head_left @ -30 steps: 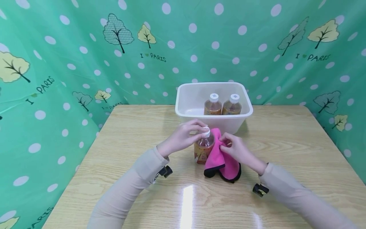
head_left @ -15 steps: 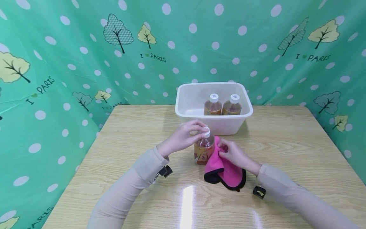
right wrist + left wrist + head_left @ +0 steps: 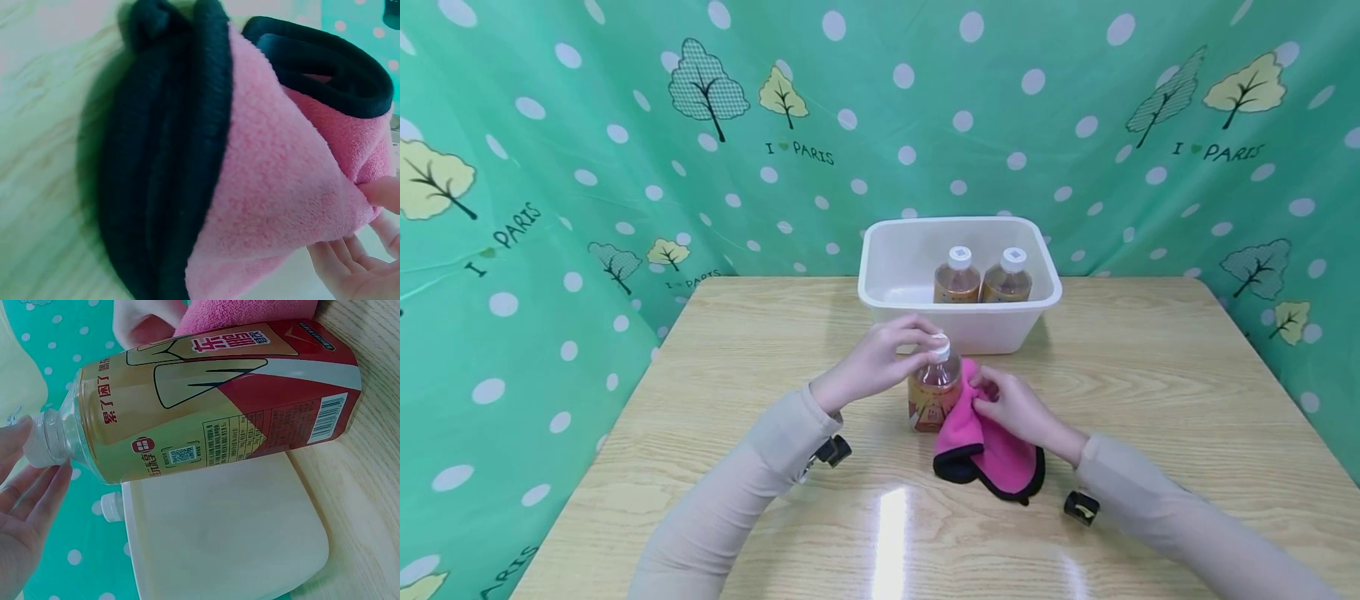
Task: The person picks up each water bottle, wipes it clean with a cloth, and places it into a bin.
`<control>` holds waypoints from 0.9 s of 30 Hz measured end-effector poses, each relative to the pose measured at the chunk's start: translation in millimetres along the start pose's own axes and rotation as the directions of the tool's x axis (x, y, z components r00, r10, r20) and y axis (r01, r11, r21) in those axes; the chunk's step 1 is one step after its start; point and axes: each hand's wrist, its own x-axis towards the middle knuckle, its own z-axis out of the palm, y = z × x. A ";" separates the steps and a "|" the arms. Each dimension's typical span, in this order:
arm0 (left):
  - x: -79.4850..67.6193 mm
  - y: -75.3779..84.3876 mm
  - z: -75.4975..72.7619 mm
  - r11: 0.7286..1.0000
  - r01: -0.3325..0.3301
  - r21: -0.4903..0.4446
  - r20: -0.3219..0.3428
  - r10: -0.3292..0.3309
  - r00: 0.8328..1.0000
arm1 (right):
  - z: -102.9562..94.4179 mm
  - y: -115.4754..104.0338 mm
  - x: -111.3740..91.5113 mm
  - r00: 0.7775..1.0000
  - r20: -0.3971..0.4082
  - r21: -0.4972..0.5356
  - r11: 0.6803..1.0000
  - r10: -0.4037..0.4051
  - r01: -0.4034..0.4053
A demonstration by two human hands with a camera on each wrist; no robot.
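A drink bottle [image 3: 934, 404] with a white cap and a red and yellow label stands upright on the table. My left hand [image 3: 895, 354] pinches its cap between thumb and fingers; the left wrist view shows the grip on the cap [image 3: 45, 439] closely. A pink cloth [image 3: 1000, 450] with black edging lies bunched against the bottle's right side. My right hand [image 3: 1018, 408] pinches the cloth between thumb and fingers. In the right wrist view, folds of the cloth [image 3: 269, 169] hide the bottle.
Just behind the bottle stands a white plastic bin [image 3: 955, 321]. Two similar bottles, a left one [image 3: 958, 279] and a right one [image 3: 1007, 279], stand inside it towards the right. The wooden table [image 3: 1150, 375] reaches back to a green dotted curtain [image 3: 820, 192].
My right hand has moved slightly down and towards me with the cloth, whose lower edge has spread to the right. My left hand and the bottle have stayed in place.
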 end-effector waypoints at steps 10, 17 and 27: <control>-0.5 -0.6 1.0 1.000 -0.002 0.006 -0.003 0.002 1.000 | -16.0 -20.9 0.0 0.979 -0.158 0.063 0.988 -0.129 0.141; -1.2 -0.6 0.3 1.000 -0.004 0.024 -0.009 0.004 1.000 | -27.1 -35.6 1.1 0.970 -0.194 0.044 0.986 -0.148 0.159; -0.7 -2.8 1.7 1.000 -0.020 0.024 -0.018 0.021 1.000 | -28.7 -37.7 0.6 0.979 -0.157 0.053 0.989 -0.131 0.141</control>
